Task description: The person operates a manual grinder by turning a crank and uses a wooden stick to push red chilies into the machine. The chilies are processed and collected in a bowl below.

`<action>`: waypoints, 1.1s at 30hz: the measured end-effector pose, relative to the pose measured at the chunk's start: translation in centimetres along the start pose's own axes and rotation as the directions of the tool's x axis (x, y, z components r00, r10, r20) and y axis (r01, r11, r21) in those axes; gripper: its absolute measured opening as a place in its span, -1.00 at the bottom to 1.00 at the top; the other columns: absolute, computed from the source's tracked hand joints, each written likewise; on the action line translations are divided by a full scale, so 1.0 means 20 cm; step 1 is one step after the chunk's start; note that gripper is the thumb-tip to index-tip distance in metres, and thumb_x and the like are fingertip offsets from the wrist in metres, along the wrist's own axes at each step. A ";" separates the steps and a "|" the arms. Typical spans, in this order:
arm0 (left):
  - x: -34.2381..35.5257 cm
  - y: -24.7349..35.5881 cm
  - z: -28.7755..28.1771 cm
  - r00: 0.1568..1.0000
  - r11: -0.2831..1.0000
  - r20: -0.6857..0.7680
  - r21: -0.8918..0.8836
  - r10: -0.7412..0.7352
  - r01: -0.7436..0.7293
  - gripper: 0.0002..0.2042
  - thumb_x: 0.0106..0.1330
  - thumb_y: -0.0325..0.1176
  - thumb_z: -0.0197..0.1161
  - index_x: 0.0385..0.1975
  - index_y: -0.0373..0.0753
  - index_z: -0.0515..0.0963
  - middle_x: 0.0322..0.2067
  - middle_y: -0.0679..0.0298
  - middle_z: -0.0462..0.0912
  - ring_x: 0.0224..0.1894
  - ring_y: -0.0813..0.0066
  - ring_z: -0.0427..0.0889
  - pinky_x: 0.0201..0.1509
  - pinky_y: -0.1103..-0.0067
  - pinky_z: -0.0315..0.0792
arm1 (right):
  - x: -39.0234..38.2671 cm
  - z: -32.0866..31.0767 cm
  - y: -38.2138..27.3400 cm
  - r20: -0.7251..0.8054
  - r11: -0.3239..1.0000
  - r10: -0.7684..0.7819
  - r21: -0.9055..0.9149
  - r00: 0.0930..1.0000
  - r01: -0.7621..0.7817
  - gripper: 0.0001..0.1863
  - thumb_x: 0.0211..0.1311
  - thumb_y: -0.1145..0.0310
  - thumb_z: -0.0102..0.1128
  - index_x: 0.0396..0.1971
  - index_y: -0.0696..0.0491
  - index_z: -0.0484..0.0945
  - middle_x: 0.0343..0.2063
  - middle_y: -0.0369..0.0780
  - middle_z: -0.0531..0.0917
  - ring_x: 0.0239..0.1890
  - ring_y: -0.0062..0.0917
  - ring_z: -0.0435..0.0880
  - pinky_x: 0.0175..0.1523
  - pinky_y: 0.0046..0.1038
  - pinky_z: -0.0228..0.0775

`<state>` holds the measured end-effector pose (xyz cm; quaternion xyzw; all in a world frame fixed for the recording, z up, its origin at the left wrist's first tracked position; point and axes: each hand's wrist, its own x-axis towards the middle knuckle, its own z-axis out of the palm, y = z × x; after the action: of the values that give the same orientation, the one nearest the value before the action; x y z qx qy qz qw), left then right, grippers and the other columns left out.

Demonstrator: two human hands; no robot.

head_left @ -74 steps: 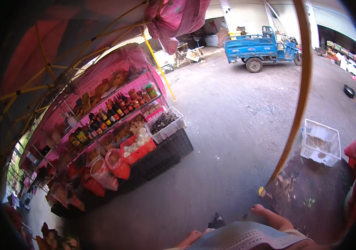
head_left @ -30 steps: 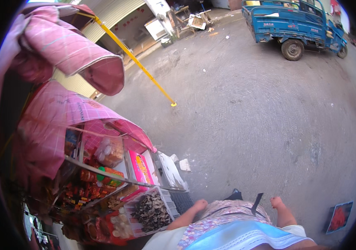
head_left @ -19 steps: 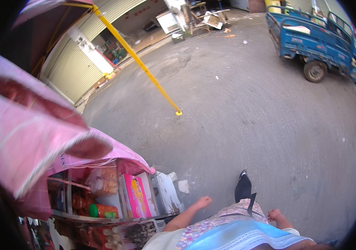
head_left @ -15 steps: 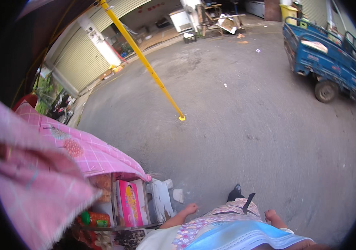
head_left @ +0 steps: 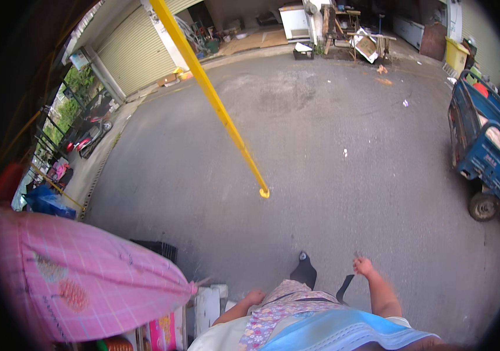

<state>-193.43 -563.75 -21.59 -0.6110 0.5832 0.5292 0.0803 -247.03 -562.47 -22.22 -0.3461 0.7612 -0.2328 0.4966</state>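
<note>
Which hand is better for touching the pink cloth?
Probably the left hand: it's nearer the pink cloth, on the same side of the floral clothing. The right hand is on the other side, farther away.

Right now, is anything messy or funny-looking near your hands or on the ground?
Yes, a little. A black strap sticks out beside the right hand instead of lying flat against the flowery clothing. Farther ahead, a small white scrap lies on the pavement, looking like litter.
</note>
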 end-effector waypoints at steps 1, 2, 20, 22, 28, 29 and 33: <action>0.14 0.08 -0.12 0.999 0.998 0.002 0.050 0.034 -0.034 -0.68 0.25 -0.14 0.05 -0.41 -0.27 0.63 -0.57 0.18 0.63 -0.57 0.46 0.59 -0.44 0.46 0.49 | 0.09 -0.01 -0.05 -0.005 0.999 0.041 0.004 0.999 -0.041 -0.71 0.26 0.29 0.01 -0.20 0.14 0.62 -0.50 -0.19 0.67 -0.46 -0.53 0.68 -0.41 -0.43 0.55; 0.28 0.17 -0.25 1.000 0.999 -0.025 0.043 -0.008 0.009 -0.67 0.25 -0.14 0.05 -0.40 -0.27 0.64 -0.54 0.17 0.64 -0.54 0.42 0.60 -0.42 0.44 0.50 | 0.18 -0.03 -0.10 0.047 0.994 0.104 -0.025 0.993 -0.103 -0.71 0.25 0.27 0.04 -0.22 0.16 0.62 -0.51 -0.18 0.67 -0.43 -0.50 0.68 -0.37 -0.40 0.56; 2.16 1.52 -1.93 0.998 0.970 -0.014 0.236 -0.054 0.056 -0.66 0.25 -0.15 0.05 -0.22 -0.26 0.62 -0.32 0.01 0.68 -0.24 0.09 0.67 -0.11 0.27 0.50 | 2.36 -0.62 -1.40 0.323 0.699 0.164 -0.705 0.932 0.121 -0.82 0.10 0.31 0.14 -0.42 0.09 0.61 -0.48 -0.10 0.66 -0.55 -0.32 0.65 -0.45 -0.31 0.52; 2.27 1.58 -2.07 0.998 0.967 -0.053 0.251 -0.024 0.036 -0.66 0.23 -0.16 0.05 -0.20 -0.26 0.62 -0.32 0.01 0.68 -0.23 0.07 0.67 -0.09 0.27 0.50 | 2.81 -0.69 -1.62 0.339 0.598 -0.045 -0.744 0.940 0.298 -0.79 0.02 0.27 0.17 -0.39 0.06 0.65 -0.49 -0.11 0.68 -0.46 -0.26 0.68 -0.30 -0.28 0.54; 2.80 1.83 -2.44 0.896 0.963 -0.394 -0.243 -0.205 0.114 -0.67 0.18 -0.16 0.08 -0.24 -0.21 0.65 -0.29 0.02 0.69 -0.19 0.08 0.67 -0.06 0.30 0.50 | 3.84 -0.67 -2.70 0.182 0.873 -0.092 -0.458 0.979 0.167 -0.64 0.23 0.16 0.03 -0.44 0.15 0.64 -0.55 -0.11 0.67 -0.55 -0.39 0.68 -0.38 -0.36 0.54; 2.92 1.87 -2.52 0.876 0.942 -0.406 -0.305 -0.260 0.138 -0.67 0.18 -0.15 0.08 -0.24 -0.20 0.66 -0.28 0.02 0.69 -0.18 0.08 0.67 -0.06 0.31 0.50 | 3.98 -0.62 -2.88 0.163 0.886 -0.087 -0.439 0.983 0.151 -0.65 0.23 0.16 0.04 -0.44 0.15 0.64 -0.54 -0.12 0.67 -0.54 -0.39 0.68 -0.38 -0.36 0.54; 3.36 2.00 -2.99 0.923 0.948 -0.289 -0.264 -0.254 0.179 -0.68 0.16 -0.15 0.10 -0.22 -0.15 0.66 -0.24 0.05 0.69 -0.16 0.13 0.68 -0.03 0.34 0.51 | 4.47 -0.42 -3.38 0.207 0.909 -0.226 -0.306 0.952 0.282 -0.67 0.20 0.16 0.07 -0.41 0.13 0.64 -0.50 -0.14 0.68 -0.53 -0.41 0.68 -0.39 -0.35 0.53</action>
<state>-208.40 -660.86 -25.04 -0.7547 0.4508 0.4758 -0.0290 -258.74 -674.26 -24.93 -0.5392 0.6935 -0.1345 0.4585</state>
